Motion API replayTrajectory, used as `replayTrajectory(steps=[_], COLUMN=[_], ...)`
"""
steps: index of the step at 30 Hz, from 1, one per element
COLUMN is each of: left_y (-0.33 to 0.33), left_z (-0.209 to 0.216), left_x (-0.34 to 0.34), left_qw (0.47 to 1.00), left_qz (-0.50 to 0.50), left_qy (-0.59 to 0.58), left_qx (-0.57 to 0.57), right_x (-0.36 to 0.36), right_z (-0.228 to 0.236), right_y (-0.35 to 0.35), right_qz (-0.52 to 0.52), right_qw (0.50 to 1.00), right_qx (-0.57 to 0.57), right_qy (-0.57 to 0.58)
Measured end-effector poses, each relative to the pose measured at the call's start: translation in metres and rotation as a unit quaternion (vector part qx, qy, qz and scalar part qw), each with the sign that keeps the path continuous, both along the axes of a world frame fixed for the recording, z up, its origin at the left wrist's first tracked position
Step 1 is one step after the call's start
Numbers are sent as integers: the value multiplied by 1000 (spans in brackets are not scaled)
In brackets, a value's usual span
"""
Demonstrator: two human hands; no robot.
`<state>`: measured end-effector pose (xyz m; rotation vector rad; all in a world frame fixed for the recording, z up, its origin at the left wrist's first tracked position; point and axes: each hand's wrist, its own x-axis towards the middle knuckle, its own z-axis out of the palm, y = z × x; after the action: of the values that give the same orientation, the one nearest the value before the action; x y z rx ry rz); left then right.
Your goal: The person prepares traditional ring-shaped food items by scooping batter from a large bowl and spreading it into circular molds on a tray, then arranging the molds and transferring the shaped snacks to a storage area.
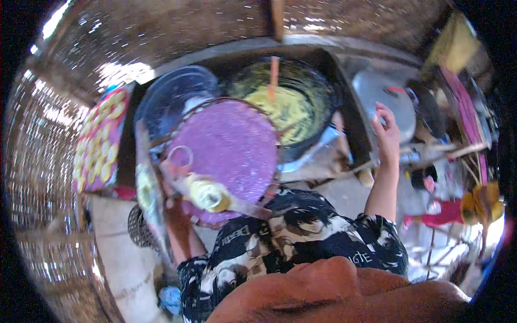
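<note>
A large round tray [231, 145] with a purple lining fills the middle of the view, close to my chest. My left hand [175, 177] is at its lower left rim, gripping it, with the fingers partly hidden. Across the lining beside that hand lies a clear plastic bag [210, 196] with pale yellow filling. A second long plastic bag [146, 185] with pale contents extends past the tray's left side. Raised at the right, my right hand [386, 129] is bare, its bent fingers apart, near a round metal lid [385, 99].
Behind the tray stand a dark blue basin [175, 89] and a black pan [318, 89] of yellow mixture with an orange-handled tool [274, 75]. Pale dough pieces cover a pink tray [89, 167] at the left. A wooden beam [355, 124] edges the pan's right side.
</note>
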<state>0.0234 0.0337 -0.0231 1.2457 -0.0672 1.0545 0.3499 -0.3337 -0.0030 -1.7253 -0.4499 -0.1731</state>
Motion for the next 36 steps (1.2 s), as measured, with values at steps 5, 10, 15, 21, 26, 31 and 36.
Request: replayTrajectory(steps=[5,10,15,21,26,31,36], left_y=[2,-3,-8,-12,-24,-29,-52], left_z=[-13,-15,-12,-7,4,22,56], left_x=[28,25,20,-6,-24,-53,-65], left_qw=[998,998,998,999,999,997,997], left_qz=[-47,-54,-40,-16,2,25,27], left_qy=[-25,-30,-33,-39,-48,-71,-63], left_qx=[-16,-17,-21,-25,-20,-15,35], right_x=[23,20,57,93,83,65,67], right_z=[-60,-61,-58,-59,-30,-74,-133], right_y=[-61,-78,-96,-92,10,139,211], right_qz=[-59,74,155,156,71,359,522], right_qw=[871,796,710,675,820,807,653], right_qx=[-453,-566,-578,-552,-398,-469,-546], right_qy=[-178,-203,-372,-464,-406,-12,52])
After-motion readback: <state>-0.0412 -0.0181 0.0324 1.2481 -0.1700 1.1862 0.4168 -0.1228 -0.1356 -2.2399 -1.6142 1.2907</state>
